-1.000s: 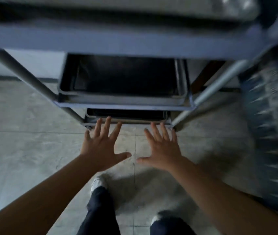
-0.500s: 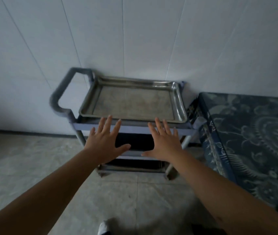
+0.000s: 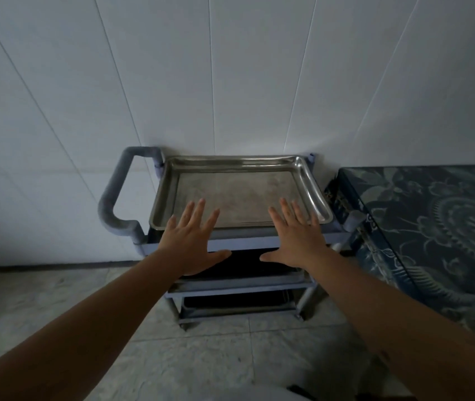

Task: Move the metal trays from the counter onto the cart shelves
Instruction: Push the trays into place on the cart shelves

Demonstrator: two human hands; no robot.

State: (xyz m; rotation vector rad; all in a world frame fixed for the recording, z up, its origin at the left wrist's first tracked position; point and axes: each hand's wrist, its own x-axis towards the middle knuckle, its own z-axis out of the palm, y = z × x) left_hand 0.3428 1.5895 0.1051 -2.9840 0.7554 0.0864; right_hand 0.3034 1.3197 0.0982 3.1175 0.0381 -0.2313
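Left hand (image 3: 191,244) and right hand (image 3: 295,241), both spread and empty, above the cart (image 3: 247,243); metal tray (image 3: 239,195) on top shelf, lower shelves possibly holding trays.

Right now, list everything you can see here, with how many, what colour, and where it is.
Metal tray: one, silver, on the cart's top shelf.
Cart: one, blue-grey, three shelves, against the wall.
Cart handle: one, grey, on the cart's left end.
Lower trays: dark shapes on the middle and bottom shelves; count unclear.
Patterned surface: one, dark blue with pale floral print, right of the cart.
Wall: white panels, behind the cart.
Floor: pale grey tiles.
Left hand: open, fingers spread, empty, before the cart's front edge.
Right hand: open, fingers spread, empty, beside it.
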